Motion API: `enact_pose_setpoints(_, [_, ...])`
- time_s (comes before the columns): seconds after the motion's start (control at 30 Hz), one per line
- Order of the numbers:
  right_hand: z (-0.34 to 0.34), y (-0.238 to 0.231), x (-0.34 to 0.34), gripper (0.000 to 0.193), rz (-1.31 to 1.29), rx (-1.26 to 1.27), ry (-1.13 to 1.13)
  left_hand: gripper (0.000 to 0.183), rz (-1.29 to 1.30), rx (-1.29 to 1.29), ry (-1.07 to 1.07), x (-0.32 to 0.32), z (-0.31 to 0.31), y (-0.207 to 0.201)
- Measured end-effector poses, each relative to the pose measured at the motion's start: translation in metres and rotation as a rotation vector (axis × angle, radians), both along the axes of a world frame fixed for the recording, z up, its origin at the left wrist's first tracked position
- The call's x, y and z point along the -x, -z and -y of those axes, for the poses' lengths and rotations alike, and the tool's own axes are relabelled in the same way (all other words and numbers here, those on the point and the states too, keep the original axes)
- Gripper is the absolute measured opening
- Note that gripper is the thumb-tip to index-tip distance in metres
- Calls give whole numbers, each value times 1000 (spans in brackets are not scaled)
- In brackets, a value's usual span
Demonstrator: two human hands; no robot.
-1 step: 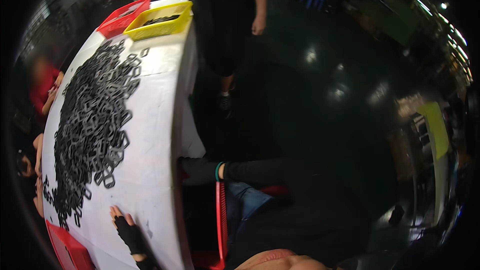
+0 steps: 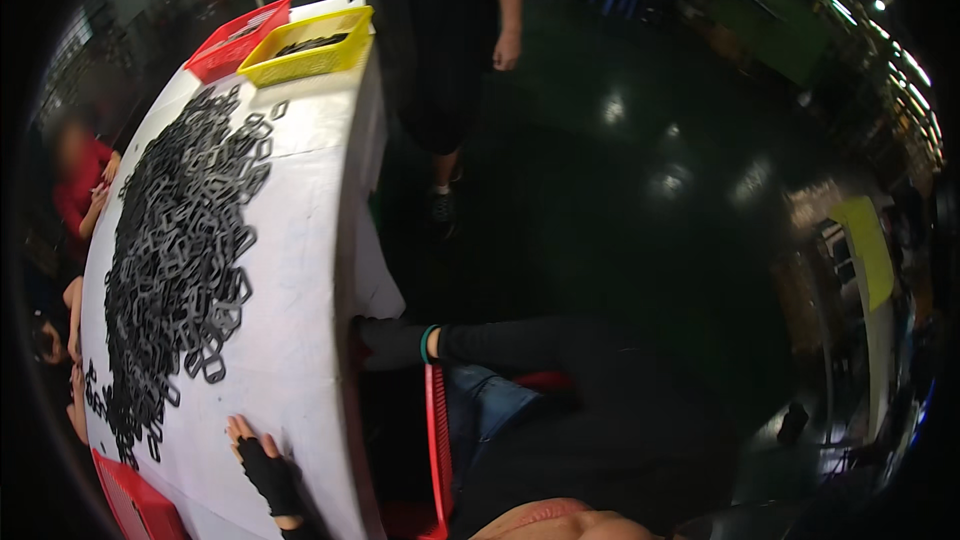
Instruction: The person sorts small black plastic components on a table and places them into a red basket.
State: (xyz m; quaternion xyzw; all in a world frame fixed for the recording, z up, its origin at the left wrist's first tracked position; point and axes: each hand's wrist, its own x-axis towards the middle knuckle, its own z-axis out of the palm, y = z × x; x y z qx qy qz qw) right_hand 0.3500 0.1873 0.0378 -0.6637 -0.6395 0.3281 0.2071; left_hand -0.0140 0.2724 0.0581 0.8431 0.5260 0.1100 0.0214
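My left hand [image 2: 265, 468], in a black fingerless glove, lies on the white tabletop with its fingers stretched out. Nothing is in it. Just beyond the fingertips spreads a large heap of black oblong ring-shaped pieces [image 2: 180, 250], flat and loose. My right arm reaches toward the table's edge, a teal band around its wrist. The dark-gloved right hand [image 2: 392, 343] is at that edge, and its fingers are lost in shadow. Below that arm, against my lap, stands a red basket [image 2: 438, 440], its slotted rim showing.
On the white table [image 2: 290, 320], a yellow basket [image 2: 305, 58] with black pieces and a red basket [image 2: 215, 52] stand at the far end. Another red basket [image 2: 140, 505] is at the lower left. A person in black [image 2: 435, 50] stands beside the table; other people sit along its left side.
The whole view has shifted slightly. My left hand has slid a little rightward over the table, away from the heap. The heap and the baskets look unchanged.
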Motion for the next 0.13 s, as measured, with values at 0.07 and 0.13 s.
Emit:
enact_pose_setpoints(0.07, [-17,18,1,79,-98,133,10,60,51,14,186,-32,40,-10])
enact_pose_setpoints(0.13, [-40,67,-10,82,-144,345,-255,63,133,68,297,-47,58,-10])
